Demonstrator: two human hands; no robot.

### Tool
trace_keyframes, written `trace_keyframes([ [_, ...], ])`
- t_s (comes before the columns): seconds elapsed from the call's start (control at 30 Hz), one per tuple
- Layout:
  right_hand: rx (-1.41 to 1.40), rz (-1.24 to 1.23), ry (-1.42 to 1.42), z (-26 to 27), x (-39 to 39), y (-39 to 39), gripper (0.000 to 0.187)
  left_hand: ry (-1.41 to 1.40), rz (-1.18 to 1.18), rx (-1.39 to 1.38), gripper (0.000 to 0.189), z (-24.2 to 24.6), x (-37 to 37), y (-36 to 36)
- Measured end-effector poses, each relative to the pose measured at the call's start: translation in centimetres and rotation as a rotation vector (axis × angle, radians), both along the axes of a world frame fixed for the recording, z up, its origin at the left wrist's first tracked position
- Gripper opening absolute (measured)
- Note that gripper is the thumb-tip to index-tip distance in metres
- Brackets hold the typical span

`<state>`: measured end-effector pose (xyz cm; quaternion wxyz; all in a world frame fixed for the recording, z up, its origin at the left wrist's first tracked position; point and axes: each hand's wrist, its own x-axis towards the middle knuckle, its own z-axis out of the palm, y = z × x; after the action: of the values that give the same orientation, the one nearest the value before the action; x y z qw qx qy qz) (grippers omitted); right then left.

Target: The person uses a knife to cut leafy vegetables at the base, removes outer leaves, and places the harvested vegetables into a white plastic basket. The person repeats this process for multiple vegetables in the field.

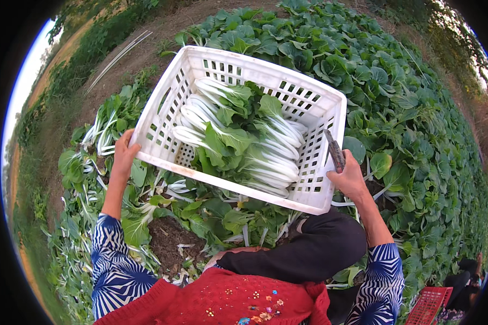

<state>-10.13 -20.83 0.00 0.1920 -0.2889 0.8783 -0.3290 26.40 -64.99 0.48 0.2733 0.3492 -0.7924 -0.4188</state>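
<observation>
A white plastic crate [248, 187] is tilted in front of me, its open top facing me. Two rows of leafy greens with long white stalks [278, 160], much like pak choi, lie in it with their leaves towards the middle. My left hand [126, 153] grips the crate's near left corner. At the right end, my right hand [347, 172] holds the crate's rim together with a dark knife [335, 151], whose blade points up along the end wall. The fingers behind the rim are hidden on both sides.
Dense growing greens [415, 122] fill the right and far side. Cut plants and loose leaves [140, 215] lie around bare soil [173, 243] near my legs. Thin pale rods [120, 59] lie at the upper left. A red crate [429, 304] stands at the lower right, beside what seems to be another person.
</observation>
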Motion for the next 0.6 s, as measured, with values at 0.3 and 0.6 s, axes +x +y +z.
trace_keyframes([
  [0.3,-0.024,0.421,0.322,0.9,-2.9,-7.0,0.041,-0.208,0.214,0.743,0.045,2.4,17.2,27.8],
  [0.6,-0.414,0.195,0.297,3.8,0.2,-7.8,0.025,-0.506,-0.400,-0.298,0.047,9.2,12.0,13.3],
])
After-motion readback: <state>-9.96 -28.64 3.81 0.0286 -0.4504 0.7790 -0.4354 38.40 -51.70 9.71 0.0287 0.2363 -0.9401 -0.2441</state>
